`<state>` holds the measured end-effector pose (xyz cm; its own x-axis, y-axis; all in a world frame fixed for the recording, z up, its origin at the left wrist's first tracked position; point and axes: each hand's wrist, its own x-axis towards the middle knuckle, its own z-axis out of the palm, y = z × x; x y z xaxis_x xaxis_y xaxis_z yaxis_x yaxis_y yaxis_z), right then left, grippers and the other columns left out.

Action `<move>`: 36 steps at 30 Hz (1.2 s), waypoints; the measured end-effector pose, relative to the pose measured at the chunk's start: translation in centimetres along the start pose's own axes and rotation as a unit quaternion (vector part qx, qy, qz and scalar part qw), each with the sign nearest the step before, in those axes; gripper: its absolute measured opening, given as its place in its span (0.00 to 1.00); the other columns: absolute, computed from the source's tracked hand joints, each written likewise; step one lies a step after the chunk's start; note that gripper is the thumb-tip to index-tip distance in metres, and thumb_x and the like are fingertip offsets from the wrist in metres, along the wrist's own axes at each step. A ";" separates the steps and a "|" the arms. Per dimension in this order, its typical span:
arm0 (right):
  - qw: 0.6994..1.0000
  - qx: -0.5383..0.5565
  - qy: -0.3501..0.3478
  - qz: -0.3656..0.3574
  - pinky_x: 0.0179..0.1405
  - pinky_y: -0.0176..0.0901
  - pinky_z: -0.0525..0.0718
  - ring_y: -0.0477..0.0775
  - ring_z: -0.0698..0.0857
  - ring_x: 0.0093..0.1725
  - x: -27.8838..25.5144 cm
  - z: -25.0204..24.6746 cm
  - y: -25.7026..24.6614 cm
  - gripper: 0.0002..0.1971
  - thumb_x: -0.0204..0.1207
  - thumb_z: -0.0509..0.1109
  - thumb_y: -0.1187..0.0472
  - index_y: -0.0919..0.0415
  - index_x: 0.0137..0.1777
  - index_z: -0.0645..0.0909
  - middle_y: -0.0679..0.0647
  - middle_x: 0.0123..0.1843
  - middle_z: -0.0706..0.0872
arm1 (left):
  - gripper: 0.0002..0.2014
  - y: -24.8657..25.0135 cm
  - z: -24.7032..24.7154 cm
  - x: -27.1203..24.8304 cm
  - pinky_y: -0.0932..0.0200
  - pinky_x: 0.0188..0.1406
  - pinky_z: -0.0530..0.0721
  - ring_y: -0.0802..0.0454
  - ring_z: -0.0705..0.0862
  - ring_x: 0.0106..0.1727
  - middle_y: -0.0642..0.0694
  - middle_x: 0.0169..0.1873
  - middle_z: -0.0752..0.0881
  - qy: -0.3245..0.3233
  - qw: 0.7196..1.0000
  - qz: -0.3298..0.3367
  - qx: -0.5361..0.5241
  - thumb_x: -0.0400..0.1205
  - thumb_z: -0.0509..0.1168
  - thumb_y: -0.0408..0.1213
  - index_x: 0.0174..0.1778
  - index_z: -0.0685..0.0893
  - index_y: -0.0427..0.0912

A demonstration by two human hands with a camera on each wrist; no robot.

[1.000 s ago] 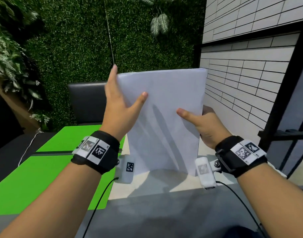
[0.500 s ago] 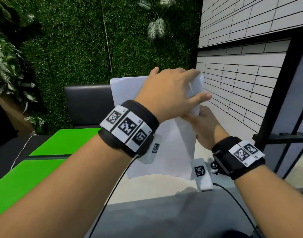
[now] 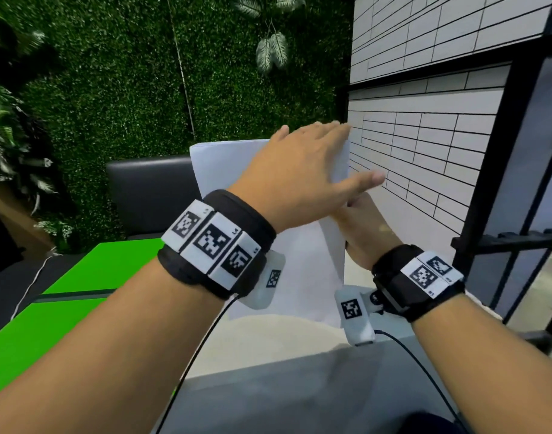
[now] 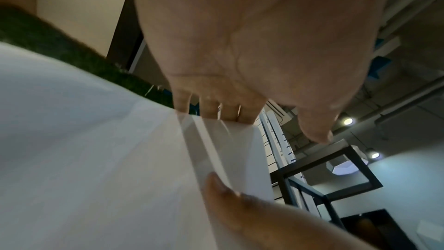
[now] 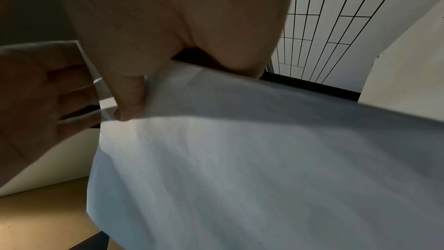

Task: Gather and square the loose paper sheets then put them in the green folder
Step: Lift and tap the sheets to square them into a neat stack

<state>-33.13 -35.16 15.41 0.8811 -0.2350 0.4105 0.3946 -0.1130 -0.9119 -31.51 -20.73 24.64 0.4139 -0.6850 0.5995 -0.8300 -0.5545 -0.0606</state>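
A stack of white paper sheets [image 3: 287,277] stands upright with its bottom edge on the light tabletop [image 3: 268,346]. My left hand [image 3: 324,158] lies flat with straight fingers over the stack's top edge near its right corner. My right hand [image 3: 365,233] grips the stack's right edge, with the thumb in front. The left wrist view shows my left palm [image 4: 264,45] over the paper [image 4: 84,140]. The right wrist view shows my right thumb [image 5: 129,98] pressed on the sheets [image 5: 264,159]. The green folder [image 3: 96,270] lies open on the left.
A black chair [image 3: 149,195] stands behind the table before a green plant wall. A white tiled wall [image 3: 425,158] and a black metal rack [image 3: 503,239] close the right side. A white cable [image 3: 30,286] runs along the far left. Grey tabletop [image 3: 299,396] lies nearest me.
My left hand has left the stack's left edge and swung across to the top right corner, fingers now flat. My right hand keeps its grip on the right edge.
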 end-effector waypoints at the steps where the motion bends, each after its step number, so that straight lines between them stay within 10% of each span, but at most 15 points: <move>1: 1.000 0.003 0.003 0.001 0.38 0.41 0.76 0.46 0.81 0.34 0.0 -0.1 0.0 0.15 0.85 0.77 0.58 0.63 0.37 0.83 0.49 0.30 0.82 | 0.45 0.1 -0.1 0.0 0.35 0.96 0.49 0.53 0.63 0.94 0.50 0.93 0.69 -0.011 1.000 0.000 -0.008 0.88 0.51 0.75 0.94 0.65 0.48; 6: 1.000 0.016 0.009 -0.021 0.38 0.44 0.72 0.52 0.77 0.38 0.0 0.2 -0.4 0.27 0.84 0.78 0.52 0.81 0.47 0.75 0.65 0.33 0.78 | 0.47 0.3 -0.4 0.2 0.36 0.96 0.49 0.53 0.62 0.95 0.50 0.94 0.67 -0.012 1.000 0.021 -0.010 0.85 0.46 0.76 0.95 0.64 0.47; 11: 0.999 0.034 0.011 0.005 0.22 0.27 0.76 0.37 0.83 0.23 -0.3 0.0 -0.4 0.15 0.91 0.70 0.65 0.59 0.40 0.81 0.41 0.24 0.85 | 0.49 -0.8 -0.4 -0.1 0.38 0.96 0.51 0.52 0.65 0.93 0.48 0.92 0.70 -0.009 1.000 -0.012 -0.022 0.86 0.46 0.77 0.94 0.65 0.45; 14: 0.998 0.050 0.025 -0.006 0.28 0.35 0.84 0.46 0.92 0.33 -0.3 0.2 -0.3 0.05 0.89 0.73 0.63 0.61 0.51 0.89 0.48 0.37 0.94 | 0.46 -2.0 -0.9 0.0 0.38 0.93 0.58 0.48 0.78 0.85 0.47 0.84 0.81 -0.026 0.999 -0.037 -0.016 0.86 0.47 0.77 0.88 0.75 0.44; 20: 0.995 0.084 0.058 0.015 0.56 0.61 0.95 0.65 0.97 0.54 0.2 0.6 0.0 0.11 0.85 0.77 0.57 0.60 0.63 0.91 0.62 0.57 0.97 | 0.44 -4.4 -1.5 -0.6 0.37 0.94 0.56 0.49 0.71 0.90 0.47 0.90 0.75 -0.042 0.998 -0.056 0.009 0.89 0.48 0.74 0.91 0.71 0.45; 25: 0.993 0.089 0.079 0.013 0.58 0.56 0.95 0.60 0.97 0.55 0.3 0.6 0.1 0.07 0.86 0.77 0.60 0.57 0.60 0.92 0.56 0.56 0.98 | 0.39 -6.4 -2.4 -1.6 0.42 0.76 0.79 0.40 0.84 0.77 0.46 0.76 0.87 -0.033 0.994 -0.101 0.022 0.89 0.49 0.75 0.80 0.82 0.49; 32: 0.992 0.089 0.086 0.005 0.58 0.48 0.94 0.51 0.97 0.55 0.5 0.2 0.5 0.05 0.84 0.78 0.60 0.54 0.58 0.92 0.49 0.54 0.99 | 0.34 -11.6 -2.2 -4.7 0.45 0.82 0.78 0.46 0.82 0.82 0.50 0.83 0.83 0.039 0.989 -0.137 -0.040 0.90 0.58 0.69 0.87 0.79 0.51; 34: 0.991 0.099 0.087 0.009 0.58 0.50 0.95 0.54 0.97 0.57 0.5 0.1 0.6 0.07 0.84 0.78 0.59 0.55 0.60 0.91 0.51 0.56 0.98 | 0.35 -13.5 -0.9 -5.6 0.45 0.79 0.82 0.50 0.86 0.77 0.53 0.81 0.85 0.099 0.963 -0.181 -0.175 0.87 0.65 0.68 0.86 0.78 0.53; 36: 0.991 0.107 0.082 0.009 0.57 0.49 0.95 0.55 0.97 0.58 0.5 0.0 0.7 0.09 0.85 0.77 0.59 0.56 0.63 0.91 0.52 0.58 0.98 | 0.38 -14.2 0.9 -6.5 0.44 0.78 0.84 0.54 0.87 0.76 0.57 0.77 0.88 0.065 0.866 -0.237 -0.436 0.81 0.72 0.69 0.85 0.78 0.54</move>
<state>-32.43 -35.39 15.01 0.8408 -0.3912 0.3741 0.4412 0.0950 -0.8924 -22.15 -8.80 20.89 0.7863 -0.3879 0.4808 -0.5694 -0.1530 0.8077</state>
